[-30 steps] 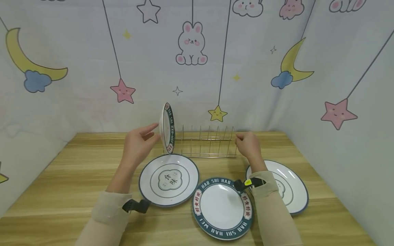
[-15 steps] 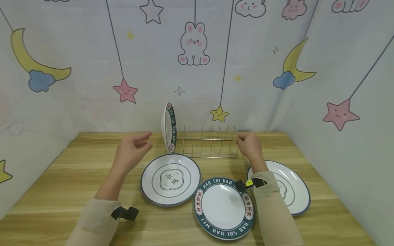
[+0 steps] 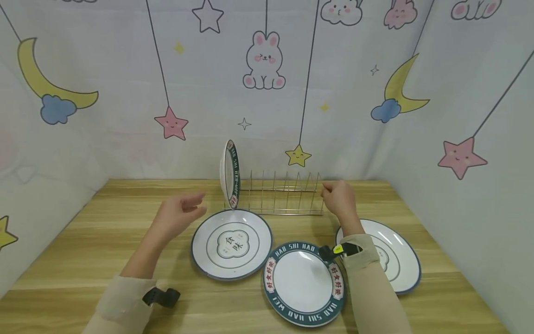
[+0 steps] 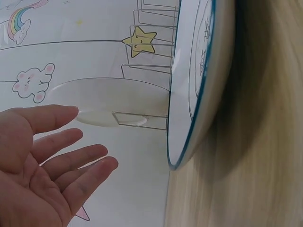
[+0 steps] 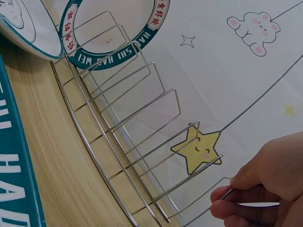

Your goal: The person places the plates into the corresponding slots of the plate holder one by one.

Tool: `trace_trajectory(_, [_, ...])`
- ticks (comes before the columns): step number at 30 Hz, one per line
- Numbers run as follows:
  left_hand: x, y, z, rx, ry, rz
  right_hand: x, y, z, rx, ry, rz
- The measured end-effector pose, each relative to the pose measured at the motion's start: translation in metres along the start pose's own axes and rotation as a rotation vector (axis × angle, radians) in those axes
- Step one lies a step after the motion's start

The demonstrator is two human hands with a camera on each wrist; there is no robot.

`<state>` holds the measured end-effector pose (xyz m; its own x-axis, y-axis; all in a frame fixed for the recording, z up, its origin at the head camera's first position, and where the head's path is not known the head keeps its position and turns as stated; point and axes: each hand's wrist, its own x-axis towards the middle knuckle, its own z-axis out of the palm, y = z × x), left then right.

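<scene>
A green-rimmed plate (image 3: 232, 174) stands on edge in the left end of the wire dish rack (image 3: 288, 214). My left hand (image 3: 177, 215) is just left of that plate, apart from it, fingers relaxed and holding nothing. In the left wrist view, the hand's fingers (image 4: 73, 161) spread loosely below the pale back of the standing plate (image 4: 109, 94). At the rack's opposite end, my right hand (image 3: 339, 200) pinches the end wire between thumb and fingers. The right wrist view shows the rack's slots (image 5: 142, 104) running from this hand to the standing plate (image 5: 113, 59).
A blue-rimmed white plate (image 3: 231, 266) lies in front of the rack's left end. Beside it is a flat green-rimmed plate (image 3: 302, 283). Another blue-rimmed plate (image 3: 400, 260) lies partly under the right forearm. A patterned curtain (image 3: 200, 93) hangs behind the wooden table (image 3: 75, 260).
My left hand has let go of the standing plate and drawn back left and slightly down. The plate stays upright in the rack. My right hand keeps its grip on the rack's end.
</scene>
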<state>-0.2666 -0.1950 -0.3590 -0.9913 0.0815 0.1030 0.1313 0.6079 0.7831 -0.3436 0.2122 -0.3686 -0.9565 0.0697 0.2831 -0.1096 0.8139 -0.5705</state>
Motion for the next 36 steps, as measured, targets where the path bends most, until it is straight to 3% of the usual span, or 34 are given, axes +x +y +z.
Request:
trace_trajectory(8, [-0.006, -0.008, -0.003, 0.030, -0.115, -0.020, 0.001, 0.000, 0.000, -0.009, -0.002, -0.007])
trace_trajectory(17, [-0.011, -0.018, -0.006, -0.025, -0.207, 0.002, 0.000, 0.000, 0.000, -0.010, 0.003, -0.022])
trace_trajectory(26, [-0.014, -0.028, -0.008, -0.093, -0.290, 0.013, 0.000, 0.002, 0.001, 0.012, -0.010, 0.014])
trace_trajectory(36, [-0.015, -0.033, -0.004, -0.159, -0.386, -0.047, -0.001, 0.001, 0.000, 0.026, -0.016, 0.025])
